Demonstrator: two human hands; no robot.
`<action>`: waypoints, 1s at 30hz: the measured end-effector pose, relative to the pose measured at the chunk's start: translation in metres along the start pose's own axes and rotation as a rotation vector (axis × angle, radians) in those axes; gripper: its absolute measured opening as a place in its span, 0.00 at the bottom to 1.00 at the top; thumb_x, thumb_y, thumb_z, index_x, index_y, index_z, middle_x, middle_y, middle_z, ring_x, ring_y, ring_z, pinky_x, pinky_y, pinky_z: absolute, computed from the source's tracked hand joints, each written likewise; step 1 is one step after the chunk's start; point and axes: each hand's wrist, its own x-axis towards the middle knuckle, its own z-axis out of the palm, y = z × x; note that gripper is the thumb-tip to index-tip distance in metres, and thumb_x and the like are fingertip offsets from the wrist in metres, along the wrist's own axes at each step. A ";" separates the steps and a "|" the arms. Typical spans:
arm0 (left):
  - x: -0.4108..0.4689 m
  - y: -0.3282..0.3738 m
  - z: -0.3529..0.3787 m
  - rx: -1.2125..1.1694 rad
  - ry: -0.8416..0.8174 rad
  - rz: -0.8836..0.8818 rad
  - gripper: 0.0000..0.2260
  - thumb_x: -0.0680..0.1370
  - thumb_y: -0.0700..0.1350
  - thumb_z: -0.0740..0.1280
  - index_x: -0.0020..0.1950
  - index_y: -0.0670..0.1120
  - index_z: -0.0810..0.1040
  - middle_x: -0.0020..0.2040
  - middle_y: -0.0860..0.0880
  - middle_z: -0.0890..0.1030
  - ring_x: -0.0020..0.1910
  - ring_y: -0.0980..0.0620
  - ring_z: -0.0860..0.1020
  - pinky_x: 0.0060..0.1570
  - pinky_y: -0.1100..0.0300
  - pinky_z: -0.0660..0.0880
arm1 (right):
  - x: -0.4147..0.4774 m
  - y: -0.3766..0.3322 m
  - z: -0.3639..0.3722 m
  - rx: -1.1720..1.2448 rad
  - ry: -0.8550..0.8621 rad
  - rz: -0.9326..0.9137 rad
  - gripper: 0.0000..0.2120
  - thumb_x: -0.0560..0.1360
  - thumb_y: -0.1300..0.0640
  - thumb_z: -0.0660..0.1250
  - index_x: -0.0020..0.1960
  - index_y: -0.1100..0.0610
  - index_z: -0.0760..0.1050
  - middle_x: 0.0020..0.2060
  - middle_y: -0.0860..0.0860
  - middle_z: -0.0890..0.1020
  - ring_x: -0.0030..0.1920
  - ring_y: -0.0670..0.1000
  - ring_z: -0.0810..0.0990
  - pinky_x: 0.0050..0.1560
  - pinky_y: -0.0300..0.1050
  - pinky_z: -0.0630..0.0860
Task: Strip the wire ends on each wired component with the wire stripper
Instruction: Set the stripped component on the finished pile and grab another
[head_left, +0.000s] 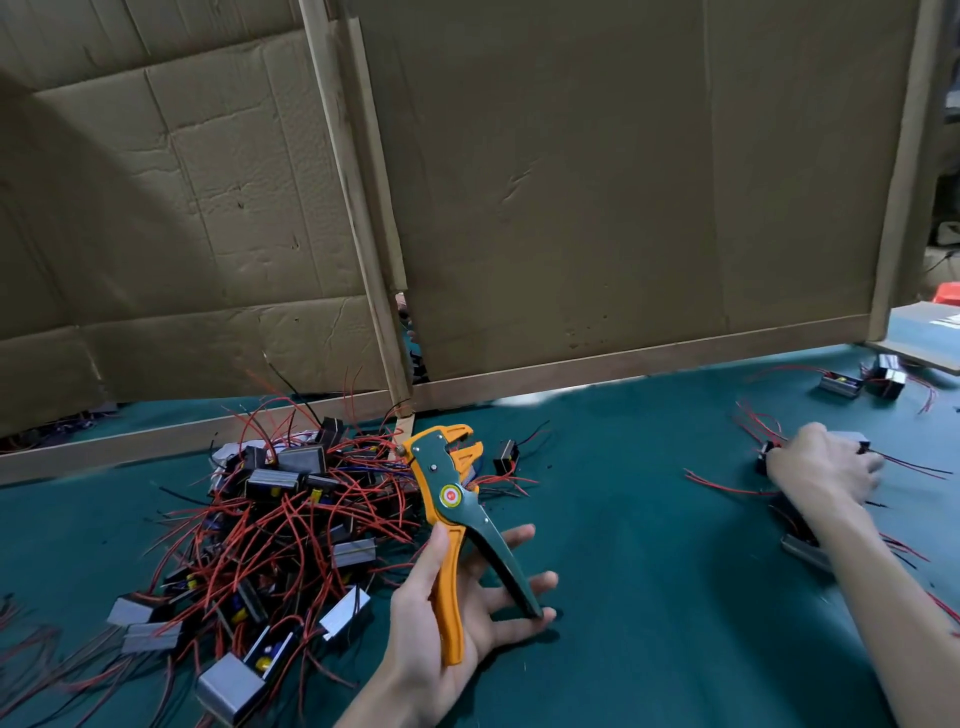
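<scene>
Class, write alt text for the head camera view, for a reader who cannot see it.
A left hand holds an orange-and-green wire stripper upright over a green table, beside a pile of red-wired components. The right hand grips another component at right.

The wire stripper (457, 499) is standing upright in the left hand (452, 618). Just left of that grip a pile of wired components (275, 519) is lying on the table (649, 571). Behind it a cardboard partition (571, 208) is standing. Well to the right, the right hand (826, 462) is holding a lone component (847, 439).
</scene>
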 end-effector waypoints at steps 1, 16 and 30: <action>0.000 0.000 -0.002 -0.003 -0.003 0.003 0.27 0.77 0.59 0.56 0.68 0.42 0.69 0.65 0.38 0.76 0.53 0.29 0.77 0.52 0.32 0.72 | 0.000 0.000 0.000 0.020 0.009 -0.006 0.19 0.75 0.58 0.67 0.61 0.69 0.73 0.65 0.70 0.67 0.65 0.67 0.65 0.64 0.56 0.63; 0.001 -0.003 -0.005 -0.061 0.017 0.022 0.25 0.75 0.60 0.58 0.56 0.42 0.79 0.63 0.35 0.75 0.45 0.34 0.77 0.49 0.32 0.72 | 0.004 0.005 -0.011 0.857 0.563 -0.108 0.16 0.74 0.69 0.59 0.60 0.64 0.72 0.58 0.62 0.76 0.61 0.59 0.72 0.60 0.48 0.69; 0.005 -0.004 -0.007 -0.041 0.028 0.021 0.26 0.76 0.60 0.56 0.53 0.41 0.82 0.62 0.36 0.77 0.45 0.36 0.77 0.49 0.31 0.72 | -0.109 -0.051 0.009 0.203 -0.658 -0.607 0.04 0.68 0.57 0.72 0.43 0.53 0.80 0.32 0.49 0.82 0.29 0.46 0.77 0.27 0.34 0.69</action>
